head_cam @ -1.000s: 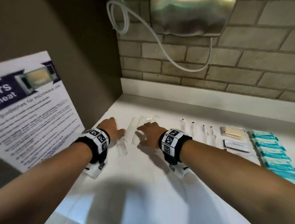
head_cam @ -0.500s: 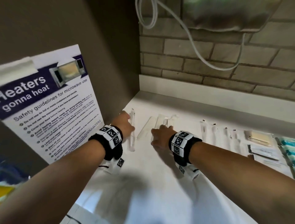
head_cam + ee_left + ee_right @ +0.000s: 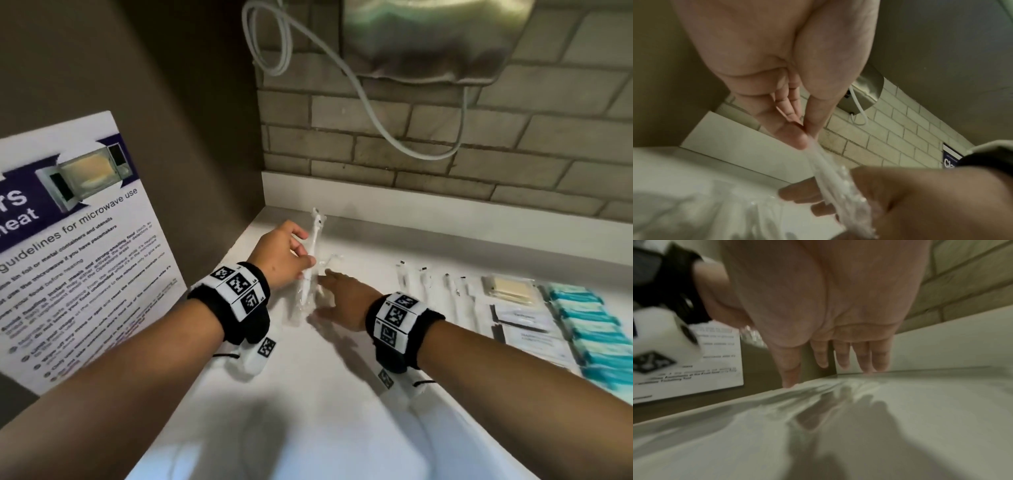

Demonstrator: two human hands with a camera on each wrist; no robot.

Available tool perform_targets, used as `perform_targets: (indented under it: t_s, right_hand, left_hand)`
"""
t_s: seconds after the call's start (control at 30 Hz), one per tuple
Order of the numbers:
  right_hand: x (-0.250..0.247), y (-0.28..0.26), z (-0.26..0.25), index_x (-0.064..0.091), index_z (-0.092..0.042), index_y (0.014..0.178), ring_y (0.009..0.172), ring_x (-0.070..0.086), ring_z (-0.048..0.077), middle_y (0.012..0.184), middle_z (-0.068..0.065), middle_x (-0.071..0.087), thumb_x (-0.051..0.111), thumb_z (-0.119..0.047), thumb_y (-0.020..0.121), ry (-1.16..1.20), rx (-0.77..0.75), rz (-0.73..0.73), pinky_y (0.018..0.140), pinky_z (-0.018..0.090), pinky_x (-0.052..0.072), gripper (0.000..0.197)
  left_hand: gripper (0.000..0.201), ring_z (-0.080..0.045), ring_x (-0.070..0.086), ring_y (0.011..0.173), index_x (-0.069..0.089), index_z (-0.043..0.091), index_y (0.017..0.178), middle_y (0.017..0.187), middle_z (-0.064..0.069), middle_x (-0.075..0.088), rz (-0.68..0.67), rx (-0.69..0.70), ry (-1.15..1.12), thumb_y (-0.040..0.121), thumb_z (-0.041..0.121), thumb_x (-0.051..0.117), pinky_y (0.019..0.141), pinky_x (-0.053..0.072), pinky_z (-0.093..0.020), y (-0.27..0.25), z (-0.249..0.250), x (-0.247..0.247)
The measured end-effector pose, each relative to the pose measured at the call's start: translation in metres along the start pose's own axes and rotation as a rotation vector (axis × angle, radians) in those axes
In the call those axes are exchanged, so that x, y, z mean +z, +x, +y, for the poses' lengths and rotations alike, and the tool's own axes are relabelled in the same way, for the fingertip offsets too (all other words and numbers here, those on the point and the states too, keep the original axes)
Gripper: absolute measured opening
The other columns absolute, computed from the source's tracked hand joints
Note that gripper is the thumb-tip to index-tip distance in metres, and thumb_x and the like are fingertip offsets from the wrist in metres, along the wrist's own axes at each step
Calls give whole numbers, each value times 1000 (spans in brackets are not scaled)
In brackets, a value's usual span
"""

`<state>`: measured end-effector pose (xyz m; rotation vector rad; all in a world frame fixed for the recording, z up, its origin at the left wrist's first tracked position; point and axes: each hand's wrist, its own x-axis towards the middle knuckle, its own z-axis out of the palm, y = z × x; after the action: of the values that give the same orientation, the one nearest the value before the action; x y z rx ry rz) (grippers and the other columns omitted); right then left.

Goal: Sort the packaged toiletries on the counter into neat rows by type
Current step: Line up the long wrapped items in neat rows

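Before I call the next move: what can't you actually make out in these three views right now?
- What's in the clear packet the left hand pinches: head view too small, left wrist view blurred.
- Print on the white sachets: too small and soft.
- End of the teal packet row: cut off by the head view's right edge.
- Whether the right hand touches the counter: motion blur.

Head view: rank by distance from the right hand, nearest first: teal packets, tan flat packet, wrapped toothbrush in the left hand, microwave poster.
From the right hand:
1. Wrapped toothbrush, just left of it, pinched upright by the left hand.
2. Tan flat packet, to the right on the counter.
3. Microwave poster on the left wall and teal packets at the far right: too close to call.
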<state>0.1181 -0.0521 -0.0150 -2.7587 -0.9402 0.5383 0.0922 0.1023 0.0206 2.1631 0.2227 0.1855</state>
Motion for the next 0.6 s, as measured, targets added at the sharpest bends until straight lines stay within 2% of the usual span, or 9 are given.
perform_targets:
  t_s: [0.07,0.1,0.17,0.3,0.37,0.43,0.53,0.6]
  right_hand:
    - [-15,-21,24,34,-23,148,135,42,26,151,4,39,56,-45,91,6,64,69,109,37,37,65]
    - [-21,-30,36,38,-23,146,133,44,24,149,3,42,57,-45,90,-13,99,86,108,35,38,63]
    - [-29,-42,62,42,-22,144,134,42,23,148,1,43,59,-45,88,-74,168,96,108,35,37,63]
    - [-24,-54,96,40,-23,145,140,33,26,149,2,43,61,-52,83,-206,262,11,116,40,27,72]
    - [-18,-58,103,39,-22,145,142,30,26,149,2,43,64,-55,80,-203,275,-54,118,43,22,77]
    - [-13,-59,102,42,-22,143,137,35,26,144,2,48,68,-53,76,-191,251,-71,116,43,25,78]
    - [-8,-59,104,41,-19,142,130,42,26,139,4,52,70,-48,77,-175,239,-41,111,39,31,77]
    - [-8,-60,105,31,-17,148,133,40,27,143,7,49,70,-47,78,-134,260,-18,112,38,29,85]
  left_hand:
    - [33,-14,60,54,53,14,110,84,-4,62,-49,0,-12,83,8,71,44,45,-13,3,6,18]
    - [32,-14,59,54,53,12,110,83,-2,61,-80,1,-19,84,7,71,44,45,-14,5,8,28]
    - [31,-14,58,51,53,11,109,79,0,60,-152,5,-27,84,6,70,48,48,-18,9,13,52]
    - [26,-11,58,48,54,13,103,77,-2,61,-267,-35,-4,83,7,69,56,52,-26,15,19,99]
    - [23,-17,59,53,55,13,100,77,-5,60,-300,-69,-21,82,5,68,62,58,-35,15,21,118]
    - [20,-23,60,61,57,13,94,78,-7,60,-310,-96,5,81,3,68,66,60,-41,14,18,129]
    - [18,-25,60,64,58,14,90,82,-6,61,-299,-101,99,80,9,71,61,53,-33,16,14,136]
    - [19,-23,61,76,60,16,95,91,-2,63,-291,-18,264,80,19,72,72,51,-30,17,14,133]
